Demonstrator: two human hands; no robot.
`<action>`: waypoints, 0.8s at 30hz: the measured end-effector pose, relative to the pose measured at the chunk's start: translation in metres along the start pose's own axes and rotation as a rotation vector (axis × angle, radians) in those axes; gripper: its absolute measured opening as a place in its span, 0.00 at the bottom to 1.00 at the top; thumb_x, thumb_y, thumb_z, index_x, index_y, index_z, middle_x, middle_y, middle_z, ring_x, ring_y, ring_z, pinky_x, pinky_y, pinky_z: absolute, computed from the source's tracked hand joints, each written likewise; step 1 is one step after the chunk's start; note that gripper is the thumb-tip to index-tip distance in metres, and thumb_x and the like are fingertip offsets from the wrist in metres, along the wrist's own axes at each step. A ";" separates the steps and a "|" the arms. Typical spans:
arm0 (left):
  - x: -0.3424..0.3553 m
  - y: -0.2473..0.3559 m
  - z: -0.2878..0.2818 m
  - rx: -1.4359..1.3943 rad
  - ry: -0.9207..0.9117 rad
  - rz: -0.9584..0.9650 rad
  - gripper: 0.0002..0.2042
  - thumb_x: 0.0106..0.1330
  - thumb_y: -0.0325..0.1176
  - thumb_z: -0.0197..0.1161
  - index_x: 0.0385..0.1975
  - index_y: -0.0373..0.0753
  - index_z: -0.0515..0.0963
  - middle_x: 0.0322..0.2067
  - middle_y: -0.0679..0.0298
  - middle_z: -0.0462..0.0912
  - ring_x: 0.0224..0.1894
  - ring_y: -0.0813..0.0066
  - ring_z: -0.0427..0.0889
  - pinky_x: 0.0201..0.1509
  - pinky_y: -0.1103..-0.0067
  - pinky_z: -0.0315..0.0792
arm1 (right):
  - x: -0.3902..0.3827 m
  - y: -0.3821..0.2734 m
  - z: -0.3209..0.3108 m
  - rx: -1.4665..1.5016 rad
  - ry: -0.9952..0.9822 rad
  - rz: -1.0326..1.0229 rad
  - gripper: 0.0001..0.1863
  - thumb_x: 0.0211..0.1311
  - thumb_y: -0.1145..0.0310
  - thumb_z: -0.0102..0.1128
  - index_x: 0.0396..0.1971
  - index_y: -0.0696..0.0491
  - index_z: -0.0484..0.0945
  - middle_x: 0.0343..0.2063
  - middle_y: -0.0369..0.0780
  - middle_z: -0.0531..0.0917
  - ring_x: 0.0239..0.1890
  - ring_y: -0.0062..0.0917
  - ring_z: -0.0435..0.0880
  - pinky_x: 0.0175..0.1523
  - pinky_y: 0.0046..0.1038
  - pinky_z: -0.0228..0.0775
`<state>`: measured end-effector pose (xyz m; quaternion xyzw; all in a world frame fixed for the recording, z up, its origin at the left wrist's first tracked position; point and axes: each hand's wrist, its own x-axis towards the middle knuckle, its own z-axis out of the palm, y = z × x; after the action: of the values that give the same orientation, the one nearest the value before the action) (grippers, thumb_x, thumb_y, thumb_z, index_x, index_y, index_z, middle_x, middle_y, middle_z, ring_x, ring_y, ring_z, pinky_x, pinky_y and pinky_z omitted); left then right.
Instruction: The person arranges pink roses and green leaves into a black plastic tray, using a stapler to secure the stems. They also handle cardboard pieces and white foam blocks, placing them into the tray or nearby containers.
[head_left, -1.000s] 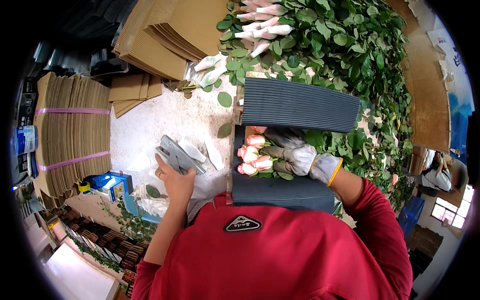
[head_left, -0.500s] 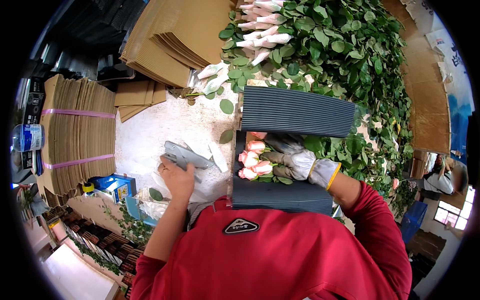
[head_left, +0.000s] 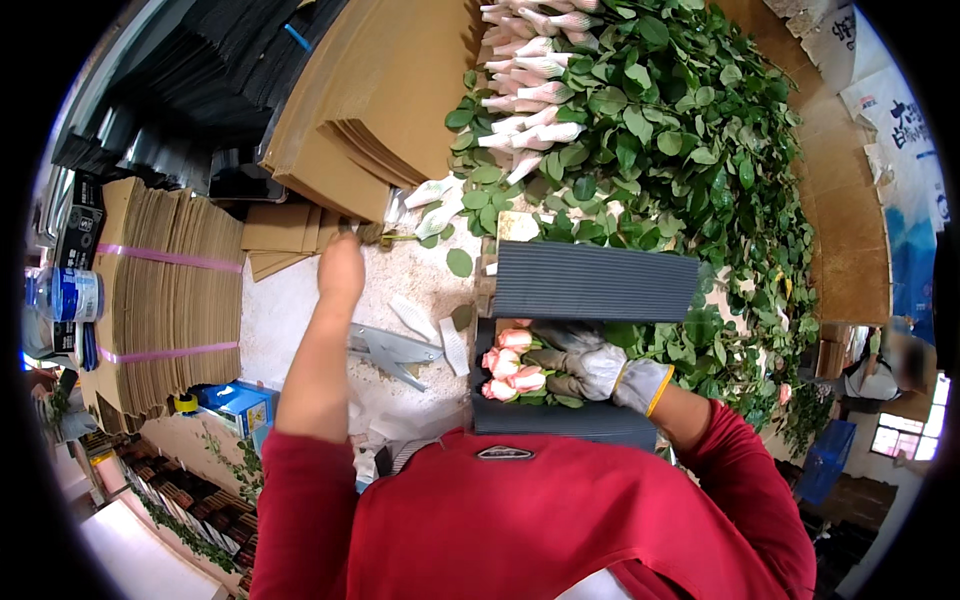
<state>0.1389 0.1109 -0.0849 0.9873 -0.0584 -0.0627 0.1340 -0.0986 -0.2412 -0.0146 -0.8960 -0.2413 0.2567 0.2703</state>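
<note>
Pink roses [head_left: 512, 362] lie with their heads to the left in a dark corrugated wrapper [head_left: 560, 420]. My right hand [head_left: 590, 368], in a grey-white glove with a yellow cuff edge, is closed around their stems just behind the heads. The wrapper's raised far flap [head_left: 597, 282] stands beyond that hand. My bare left hand [head_left: 343, 265] reaches far out to small cardboard pieces [head_left: 280, 228]; its fingers are blurred and mostly hidden. A grey metal plier-like tool [head_left: 395, 352] rests on the table under the left forearm's right side, beside white foam sleeves [head_left: 453, 345].
Roses in white net sleeves [head_left: 535, 92] and their leafy stems [head_left: 690, 130] are piled at the far right. Large cardboard sheets [head_left: 400, 90] stand at the back. A strapped cardboard stack [head_left: 170, 290], a blue box [head_left: 238, 405] and a plastic bottle [head_left: 70, 295] are at left.
My left hand has let go of the grey metal tool and moved away to the small cardboard pieces. My right hand still grips the roses. The whole view has shifted slightly.
</note>
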 end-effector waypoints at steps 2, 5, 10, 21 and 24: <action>-0.012 0.009 -0.026 -0.273 -0.013 -0.161 0.08 0.61 0.20 0.56 0.38 0.30 0.80 0.36 0.52 0.84 0.37 0.54 0.85 0.45 0.63 0.78 | -0.004 0.004 0.002 -0.064 0.022 -0.029 0.30 0.64 0.56 0.60 0.67 0.39 0.67 0.73 0.44 0.54 0.75 0.45 0.50 0.75 0.43 0.46; -0.043 0.134 -0.117 -0.837 0.267 0.173 0.12 0.61 0.23 0.61 0.45 0.32 0.79 0.45 0.50 0.84 0.43 0.63 0.85 0.49 0.65 0.77 | -0.003 0.009 0.010 -0.049 0.029 -0.009 0.31 0.64 0.56 0.60 0.67 0.39 0.67 0.72 0.44 0.56 0.74 0.45 0.51 0.75 0.45 0.45; -0.077 0.183 -0.144 -0.938 -0.096 0.546 0.25 0.61 0.26 0.63 0.61 0.41 0.72 0.60 0.47 0.73 0.61 0.56 0.72 0.65 0.67 0.66 | -0.001 -0.008 -0.005 0.007 0.004 0.014 0.30 0.62 0.58 0.63 0.65 0.44 0.70 0.71 0.45 0.58 0.73 0.46 0.55 0.74 0.46 0.48; -0.173 0.046 0.026 -0.063 0.125 -0.113 0.35 0.53 0.36 0.67 0.62 0.30 0.64 0.65 0.40 0.58 0.66 0.41 0.56 0.70 0.53 0.52 | 0.000 0.002 -0.001 0.041 -0.009 0.010 0.28 0.63 0.57 0.59 0.64 0.44 0.70 0.72 0.49 0.55 0.73 0.49 0.51 0.74 0.47 0.43; -0.182 0.024 0.022 -0.103 0.225 -0.052 0.38 0.48 0.30 0.65 0.63 0.29 0.61 0.65 0.40 0.58 0.65 0.39 0.58 0.70 0.54 0.54 | -0.002 0.002 0.005 -0.013 0.044 0.000 0.29 0.62 0.57 0.60 0.64 0.44 0.71 0.72 0.48 0.56 0.73 0.49 0.51 0.74 0.46 0.43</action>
<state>-0.0455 0.1064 -0.0796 0.9810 -0.0139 0.0422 0.1887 -0.1031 -0.2423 -0.0191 -0.9033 -0.2369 0.2351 0.2695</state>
